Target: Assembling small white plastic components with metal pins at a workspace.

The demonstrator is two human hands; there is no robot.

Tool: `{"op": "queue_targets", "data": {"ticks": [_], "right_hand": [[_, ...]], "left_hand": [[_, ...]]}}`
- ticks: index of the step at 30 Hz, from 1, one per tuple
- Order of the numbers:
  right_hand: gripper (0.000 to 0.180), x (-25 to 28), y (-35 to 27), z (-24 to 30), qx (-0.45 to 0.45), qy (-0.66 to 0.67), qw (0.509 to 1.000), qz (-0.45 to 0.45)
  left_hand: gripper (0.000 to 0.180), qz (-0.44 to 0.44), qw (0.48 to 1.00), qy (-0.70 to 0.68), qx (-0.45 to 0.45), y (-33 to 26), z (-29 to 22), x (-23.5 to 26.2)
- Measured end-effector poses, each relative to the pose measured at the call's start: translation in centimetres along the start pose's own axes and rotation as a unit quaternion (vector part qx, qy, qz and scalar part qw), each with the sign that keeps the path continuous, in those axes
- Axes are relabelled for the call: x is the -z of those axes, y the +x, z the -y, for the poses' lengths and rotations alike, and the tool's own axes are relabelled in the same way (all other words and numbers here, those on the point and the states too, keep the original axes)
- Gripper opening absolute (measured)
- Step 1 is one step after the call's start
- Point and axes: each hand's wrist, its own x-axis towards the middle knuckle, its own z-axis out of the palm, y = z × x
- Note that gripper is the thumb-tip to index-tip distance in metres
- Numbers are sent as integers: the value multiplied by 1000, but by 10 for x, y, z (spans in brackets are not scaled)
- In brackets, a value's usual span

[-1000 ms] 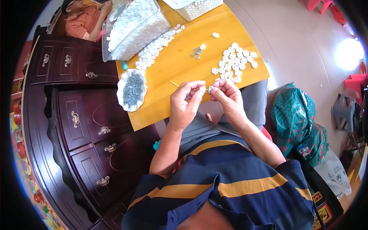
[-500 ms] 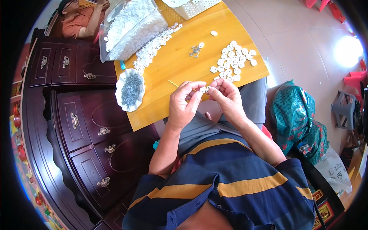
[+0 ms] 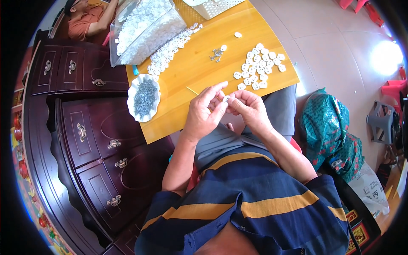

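Note:
Over the near edge of the wooden table, my left hand [image 3: 204, 114] and my right hand [image 3: 251, 111] meet at the fingertips. Pinched between them is a small white plastic piece [image 3: 226, 98], mostly covered by fingers. The thumb and forefinger of each hand close on it. Just beyond my left hand lies a thin yellow stick [image 3: 192, 90]. Several rounded white plastic pieces with small holes [image 3: 260, 63] are spread to the right of my hands. Farther off, a little heap of metal screws or pins [image 3: 216, 54] sits beside one white piece [image 3: 223, 48].
A scalloped white dish [image 3: 131, 100] of grey metal pins stands at the table's left edge. Behind it are a clear bin [image 3: 114, 44] of white pieces and a spilled row [image 3: 168, 53]. A white basket [image 3: 212, 9] is at the back. A co-worker [image 3: 87, 23] sits far left.
My fingertips have come closer together around the white piece, and my left hand has shifted slightly. The co-worker's arm has moved up and right, toward the bin.

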Motion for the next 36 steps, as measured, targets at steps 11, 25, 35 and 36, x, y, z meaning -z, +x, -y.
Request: {"op": "queue_targets", "data": {"ticks": [11,25,35,36], "right_hand": [[12,2,3,-15,-40,166,985,8],[18,2,2,-10,-7,8,1000,-1],[18,-1,1,-14,0,-13,1000,-6],[18,-1,1,-14,12,-20,1000,-8]], "left_hand": [[40,-86,923,321,-196,2,13,-13],[20,-14,994,78,-74,0,0,4],[19,1,997,60,-47,1,8,9],[18,-2,998,54,-44,0,8,8]]}}
